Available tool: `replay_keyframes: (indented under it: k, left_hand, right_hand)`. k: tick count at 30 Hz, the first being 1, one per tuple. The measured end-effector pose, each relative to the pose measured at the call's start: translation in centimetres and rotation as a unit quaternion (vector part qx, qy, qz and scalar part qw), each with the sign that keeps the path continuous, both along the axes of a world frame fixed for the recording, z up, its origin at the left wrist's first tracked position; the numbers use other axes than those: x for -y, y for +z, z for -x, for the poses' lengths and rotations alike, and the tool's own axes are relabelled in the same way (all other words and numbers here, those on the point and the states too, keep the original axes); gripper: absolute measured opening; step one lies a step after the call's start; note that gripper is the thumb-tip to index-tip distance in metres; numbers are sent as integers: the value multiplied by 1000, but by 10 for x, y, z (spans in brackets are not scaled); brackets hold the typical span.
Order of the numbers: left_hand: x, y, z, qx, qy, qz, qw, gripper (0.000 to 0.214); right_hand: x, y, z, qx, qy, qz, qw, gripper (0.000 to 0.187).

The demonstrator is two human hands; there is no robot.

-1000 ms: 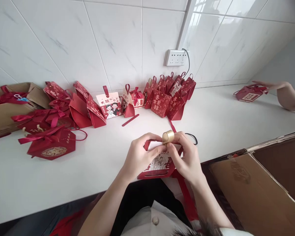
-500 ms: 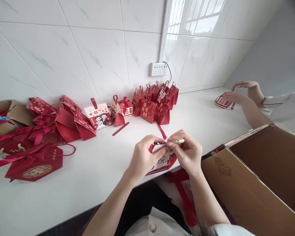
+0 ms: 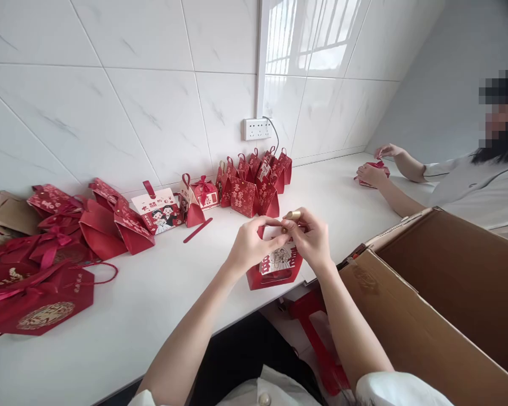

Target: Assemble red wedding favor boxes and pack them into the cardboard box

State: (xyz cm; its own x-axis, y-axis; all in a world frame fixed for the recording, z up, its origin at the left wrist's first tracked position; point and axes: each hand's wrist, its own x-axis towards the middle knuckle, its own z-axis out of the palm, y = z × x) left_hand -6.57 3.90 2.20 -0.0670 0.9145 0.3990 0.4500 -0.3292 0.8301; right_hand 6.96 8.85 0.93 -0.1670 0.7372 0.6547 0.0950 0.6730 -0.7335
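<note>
A red gift box [image 3: 275,278] with a white printed card front and a clear window stands at the counter's near edge. My left hand [image 3: 250,242] is closed on its upper left side, thumb pointing toward the top. At the top of the box, my right hand [image 3: 311,239] pinches a curled gold strip [image 3: 293,215], which looks like ribbon. Both thumbs nearly meet there, and the fingers hide how the strip passes through the box. Farther left, a flat dark red strip [image 3: 198,230] lies on the counter.
Several small red gift boxes [image 3: 243,195] stand by the wall. More red boxes [image 3: 38,301] and a brown carton [image 3: 19,211] are at left. A large cardboard box [image 3: 381,293] is at my right. Beyond it, a co-worker's hands [image 3: 375,175] handle another red box.
My view has shifted. The box in my hands now stands more upright with its front showing, and the gold strip is turned more upward. The co-worker's box has changed position in their hands.
</note>
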Motion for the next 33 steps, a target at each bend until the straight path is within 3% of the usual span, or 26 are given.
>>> replay_keyframes:
  k: [4,7,11,15,22,29,33]
  left_hand:
    - [-19,-15,-4,-81,43,-52,994,8]
    - [-33,-30,-9,-161,68,-114,978,12]
    - [-42,-40,-14,-199,68,-141,968,18]
    - [-40,-37,-15,-219,54,-159,961,21]
    - [-20,-26,-26,-138,36,-205,968,6]
    - [-19,-21,-45,-228,116,-329,909,18]
    - [-23,-18,-56,-243,129,-315,908,16]
  right_hand:
    - [-20,-6,-6,43,-9,-8,999,15]
    - [-29,-14,-9,65,-49,-7,997,15]
    - [-30,-26,-9,25,-85,30,996,17]
    - [-22,-32,-6,-41,-86,51,994,20]
    - [-11,-28,-13,-74,-68,-50,994,16]
    - [-8,-20,-21,-127,-82,-88,985,17]
    - [-12,-24,-21,-177,-94,-72,977,18]
